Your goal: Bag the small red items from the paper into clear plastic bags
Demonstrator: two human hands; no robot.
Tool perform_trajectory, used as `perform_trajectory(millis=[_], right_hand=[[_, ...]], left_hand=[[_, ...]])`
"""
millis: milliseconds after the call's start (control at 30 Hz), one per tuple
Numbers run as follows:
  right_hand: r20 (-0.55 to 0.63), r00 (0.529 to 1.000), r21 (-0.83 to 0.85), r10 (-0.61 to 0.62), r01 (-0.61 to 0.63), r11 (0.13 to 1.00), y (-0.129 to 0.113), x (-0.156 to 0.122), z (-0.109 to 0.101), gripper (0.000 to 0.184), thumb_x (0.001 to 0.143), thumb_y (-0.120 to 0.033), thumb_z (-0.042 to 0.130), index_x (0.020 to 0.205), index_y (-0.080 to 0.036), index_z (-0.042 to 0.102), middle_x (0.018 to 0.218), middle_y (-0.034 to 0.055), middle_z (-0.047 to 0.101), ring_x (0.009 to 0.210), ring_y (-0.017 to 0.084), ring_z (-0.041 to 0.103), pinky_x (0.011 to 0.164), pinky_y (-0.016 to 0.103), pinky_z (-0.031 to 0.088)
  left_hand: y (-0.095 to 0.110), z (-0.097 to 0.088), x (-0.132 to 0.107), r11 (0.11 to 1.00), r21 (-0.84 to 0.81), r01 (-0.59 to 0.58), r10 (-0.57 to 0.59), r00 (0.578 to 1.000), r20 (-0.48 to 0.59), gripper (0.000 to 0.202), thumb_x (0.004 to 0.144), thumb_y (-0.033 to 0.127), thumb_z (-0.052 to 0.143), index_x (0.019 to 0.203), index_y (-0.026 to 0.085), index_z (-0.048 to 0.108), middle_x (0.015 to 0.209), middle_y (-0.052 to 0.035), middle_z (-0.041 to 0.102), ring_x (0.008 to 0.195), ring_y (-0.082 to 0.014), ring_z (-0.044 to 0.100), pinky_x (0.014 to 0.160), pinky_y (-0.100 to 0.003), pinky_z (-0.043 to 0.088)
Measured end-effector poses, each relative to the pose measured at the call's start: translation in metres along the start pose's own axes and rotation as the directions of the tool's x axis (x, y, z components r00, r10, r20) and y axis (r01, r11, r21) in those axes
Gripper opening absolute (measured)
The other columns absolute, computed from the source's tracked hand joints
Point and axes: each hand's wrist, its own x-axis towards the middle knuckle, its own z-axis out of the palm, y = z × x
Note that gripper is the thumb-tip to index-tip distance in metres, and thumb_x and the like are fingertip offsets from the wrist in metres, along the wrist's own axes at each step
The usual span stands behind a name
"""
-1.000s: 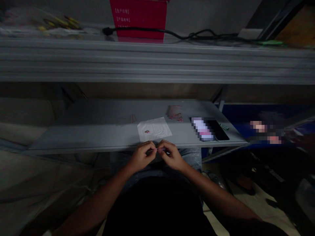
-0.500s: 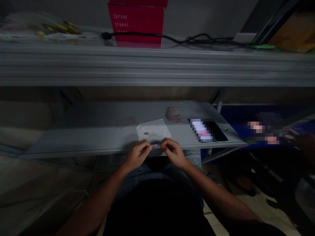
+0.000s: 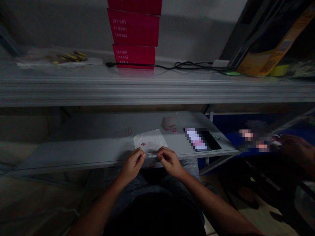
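Between my two hands, near the front edge of the table, a small clear plastic bag (image 3: 151, 157) is stretched by its top edge. My left hand (image 3: 133, 164) pinches one end of that edge between thumb and fingers. The other end is pinched by my right hand (image 3: 170, 161). Just behind them lies a creased white sheet (image 3: 156, 139), paper or thin plastic. On it sits a tiny colourful item (image 3: 143, 144), too small to name. Further back is a small pinkish pouch (image 3: 169, 122) with beaded pieces in front of it.
Two phones lie right, one with a lit screen (image 3: 195, 139), one dark (image 3: 214, 141), beside a small green-white item (image 3: 216, 136). Above runs a shelf (image 3: 147, 88) with red boxes (image 3: 134, 29) and a black cable (image 3: 167, 68). Another person's hand (image 3: 297, 150) is far right.
My view has tilted up, so the table and hands sit lower and more of the red boxes shows. My hands are slightly further apart, both still on the plastic bag.
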Motion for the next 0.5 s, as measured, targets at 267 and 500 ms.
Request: perform_trajectory(millis=[267,500], right_hand=[[-0.216,0.976,-0.33,0.023,-0.095,0.939,0.034,0.062,-0.071,0.022,0.094,-0.031,0.049,0.082,-0.018,0.061,0.078,0.0047,0.065,0.072,0.018,0.061,0.067,0.027,0.045],[-0.173,0.908,-0.72,0.382,-0.382,0.58,0.091,0.166,-0.153,0.029,0.089,-0.026,0.051,0.08,-0.011,0.075,0.082,0.013,0.076,0.081,0.022,0.071,0.068,0.025,0.045]], left_hand=[[-0.028,-0.053,0.013,0.959,-0.041,0.281,-0.275,0.888,-0.368,0.047,0.102,0.047,0.039,0.062,0.022,0.045,0.052,0.0042,0.043,0.046,-0.0136,0.045,0.05,-0.026,0.036],[-0.062,-0.099,0.043,0.868,0.375,0.327,-0.179,0.909,-0.377,0.053,0.097,0.051,0.038,0.052,0.023,0.035,0.048,0.0028,0.036,0.047,-0.0143,0.04,0.051,-0.028,0.029]])
